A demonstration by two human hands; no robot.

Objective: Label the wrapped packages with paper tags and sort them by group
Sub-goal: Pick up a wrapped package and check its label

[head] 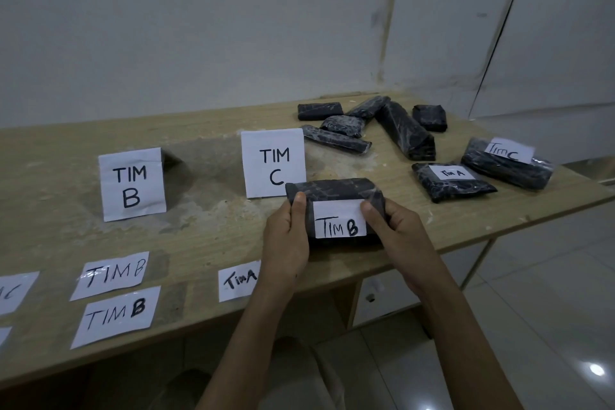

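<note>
Both hands, left hand (288,240) and right hand (396,231), grip the black plastic-wrapped package (336,191) by its ends, thumbs pressing its white "TIM B" paper tag (339,220). Film looks slick, probably light; end grips seem safest.

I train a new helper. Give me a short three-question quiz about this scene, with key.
1. True or false: the left hand and the right hand hold a package whose tag reads TIM B.
2. Which standing sign is just behind that package? A) TIM A B) TIM B C) TIM C
3. Fill in: on the right lie the TIM A package and the TIM ___ package.
Key: 1 true; 2 C, the TIM C sign; 3 C, the TIM C package.
</note>
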